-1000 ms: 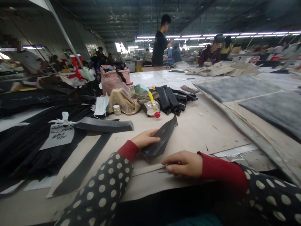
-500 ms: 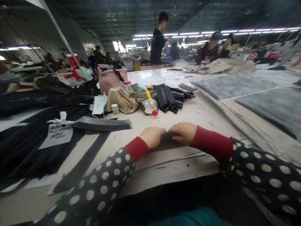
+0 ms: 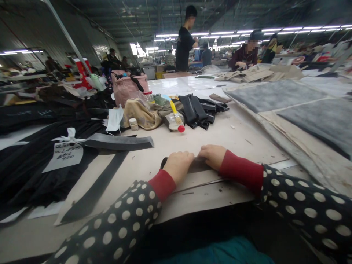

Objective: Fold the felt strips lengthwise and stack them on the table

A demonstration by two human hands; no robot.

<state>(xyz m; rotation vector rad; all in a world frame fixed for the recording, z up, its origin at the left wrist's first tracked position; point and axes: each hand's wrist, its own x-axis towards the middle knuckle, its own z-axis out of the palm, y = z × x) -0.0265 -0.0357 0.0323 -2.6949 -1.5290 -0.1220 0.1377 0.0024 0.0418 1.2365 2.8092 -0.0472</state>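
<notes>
Both hands grip one dark fabric strip [image 3: 198,165] low over the paper-covered table [image 3: 233,146]. My left hand [image 3: 179,165] is closed on it with knuckles up; a dark end of the strip shows just left of the fingers. Close by on the right, my right hand [image 3: 213,156] pinches the strip between thumb and fingers. The fingertips of both hands are partly hidden. To the left, a curved grey-and-black strip [image 3: 121,142] lies on the table beside another long dark strip [image 3: 96,189].
Beyond my hands sit a yellow-handled brush [image 3: 174,110] on a clear red-capped bottle [image 3: 172,123], black folded pieces [image 3: 195,110], a small jar [image 3: 133,124] and a pink bag [image 3: 129,88]. Black fabric with a tag [image 3: 64,156] lies left, grey panels [image 3: 316,124] right. Co-workers stand farther back.
My left hand has shifted slightly along the strip and turned, so a dark end now shows to its left. My right hand has moved slightly left. The camera view has tilted a little.
</notes>
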